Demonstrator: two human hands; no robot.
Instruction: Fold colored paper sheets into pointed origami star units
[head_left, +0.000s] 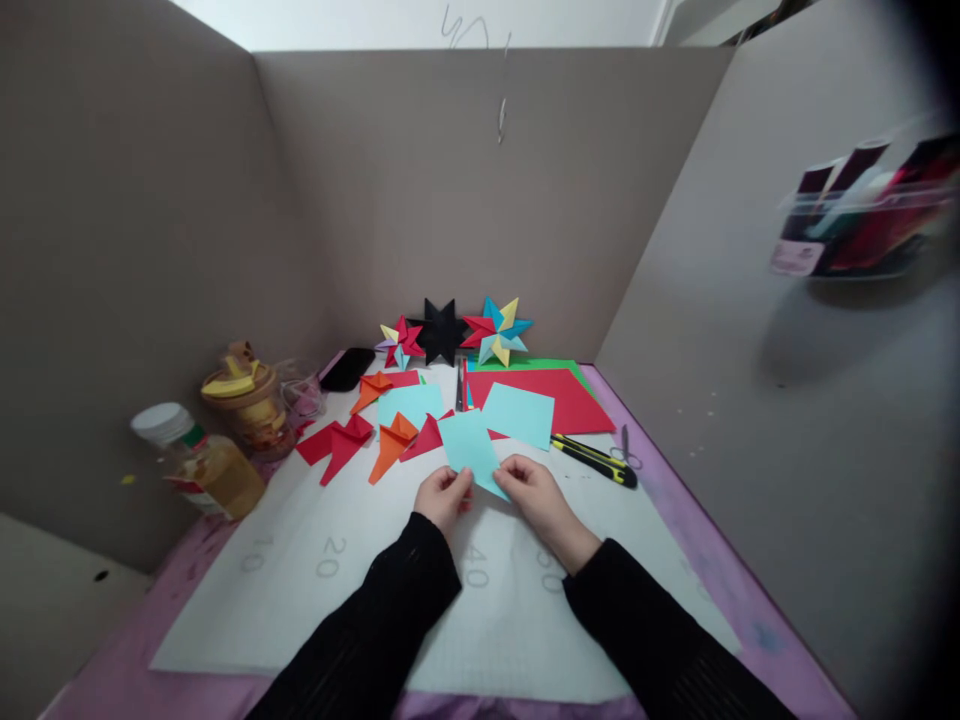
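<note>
A light blue sheet of paper [470, 444] is held up between my two hands over the white mat. My left hand [445, 496] pinches its lower left edge, and my right hand [536, 492] pinches the lower right. Two more light blue sheets lie just beyond: one sheet [525, 414] on the right, another [409, 401] on the left. To the left of my hands are folded paper pieces, a red one [348, 446] and an orange one [394, 444]. A red folded piece [426, 440] lies partly behind the held sheet.
Folded paper stars, including a black star [440, 331], lean at the back wall. Red paper [574, 400] lies in front of them. A yellow-black utility knife [596, 460] and small scissors [625, 449] are at right. A bottle [210, 470], a brown cup [251, 410] and a phone [347, 369] stand left.
</note>
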